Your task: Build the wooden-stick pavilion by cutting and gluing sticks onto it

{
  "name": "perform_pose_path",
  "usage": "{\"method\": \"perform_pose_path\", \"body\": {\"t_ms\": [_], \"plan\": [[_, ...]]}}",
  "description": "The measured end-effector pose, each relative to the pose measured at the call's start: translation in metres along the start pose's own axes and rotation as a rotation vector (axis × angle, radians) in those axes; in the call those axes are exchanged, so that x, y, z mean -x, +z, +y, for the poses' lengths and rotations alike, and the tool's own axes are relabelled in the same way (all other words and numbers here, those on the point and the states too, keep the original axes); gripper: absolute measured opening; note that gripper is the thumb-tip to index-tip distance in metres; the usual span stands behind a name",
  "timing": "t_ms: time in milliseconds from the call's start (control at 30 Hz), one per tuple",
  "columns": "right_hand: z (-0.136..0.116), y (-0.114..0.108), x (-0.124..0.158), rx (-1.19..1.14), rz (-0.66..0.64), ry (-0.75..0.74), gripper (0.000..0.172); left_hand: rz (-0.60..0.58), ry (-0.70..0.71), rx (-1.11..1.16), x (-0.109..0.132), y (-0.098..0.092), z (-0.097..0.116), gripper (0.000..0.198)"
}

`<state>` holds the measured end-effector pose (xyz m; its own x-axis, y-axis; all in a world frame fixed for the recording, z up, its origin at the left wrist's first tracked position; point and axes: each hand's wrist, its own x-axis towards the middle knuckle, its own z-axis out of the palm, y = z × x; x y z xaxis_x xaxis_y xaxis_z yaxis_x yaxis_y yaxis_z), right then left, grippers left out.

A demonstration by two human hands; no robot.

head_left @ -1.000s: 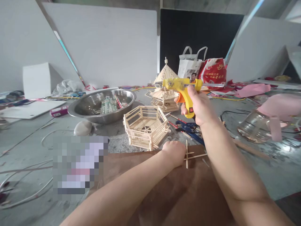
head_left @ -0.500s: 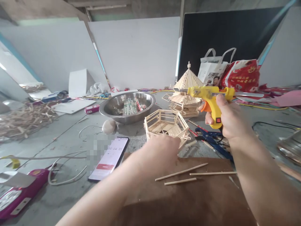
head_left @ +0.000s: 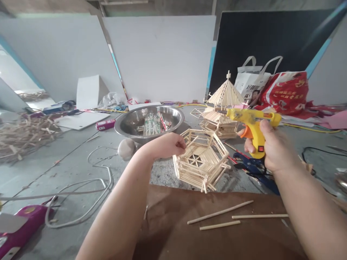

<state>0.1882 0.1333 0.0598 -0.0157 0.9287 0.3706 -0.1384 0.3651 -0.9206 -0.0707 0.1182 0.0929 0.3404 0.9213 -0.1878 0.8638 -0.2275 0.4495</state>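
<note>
Prob. a makeshift craft workshop / model-making space in a semi-raw bldg. Evidence: rough grey floor (head_left: 78,240) w/ seams, scraps & bits all over; bare concrete-looking structure (head_left: 173,9) up top; big white panel (head_left: 159,57) + black panel (head_left: 260,54) as backdrop. Kit: yellow glue gun (head_left: 257,139), hex. stick frame (head_left: 204,164), stick tower w/ pointed roof (head_left: 226,94), loose sticks (head_left: 221,212) on brown sheet (head_left: 173,234). Also magenta pwr strip (head_left: 25,227), cable (head_left: 81,223), metal basin (head_left: 125,124) & shopping bags (head_left: 288,94) at back R.
</note>
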Motion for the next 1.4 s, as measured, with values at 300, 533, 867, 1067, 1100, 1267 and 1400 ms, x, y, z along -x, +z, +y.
{"method": "perform_pose_path", "body": {"t_ms": [300, 533, 867, 1067, 1100, 1267, 1400], "plan": [[-0.003, 0.011, -0.003, 0.051, -0.052, 0.031, 0.030, 0.038, -0.002, 0.105, 0.001, 0.000, -0.001, 0.021], [0.008, 0.016, -0.006, 0.032, -0.109, 0.091, 0.032, 0.024, 0.009, 0.087, -0.005, 0.006, -0.009, 0.023], [0.006, 0.042, -0.037, 0.003, -0.206, -0.027, 0.036, -0.008, -0.011, 0.057, -0.007, 0.005, -0.011, 0.023], [0.011, 0.060, -0.050, -0.016, -0.197, -0.093, 0.044, 0.006, -0.032, 0.046, -0.005, 0.004, -0.005, 0.019], [0.011, 0.062, -0.052, -0.013, -0.197, -0.101, 0.045, 0.009, -0.031, 0.033, -0.005, 0.004, -0.004, 0.019], [0.005, 0.064, -0.058, 0.010, -0.204, -0.111, 0.047, 0.030, -0.046, -0.016, -0.005, 0.007, -0.003, 0.017], [-0.004, 0.054, -0.058, -0.029, -0.211, -0.131, 0.041, 0.022, -0.027, -0.014, -0.004, 0.007, -0.003, 0.017]]}}
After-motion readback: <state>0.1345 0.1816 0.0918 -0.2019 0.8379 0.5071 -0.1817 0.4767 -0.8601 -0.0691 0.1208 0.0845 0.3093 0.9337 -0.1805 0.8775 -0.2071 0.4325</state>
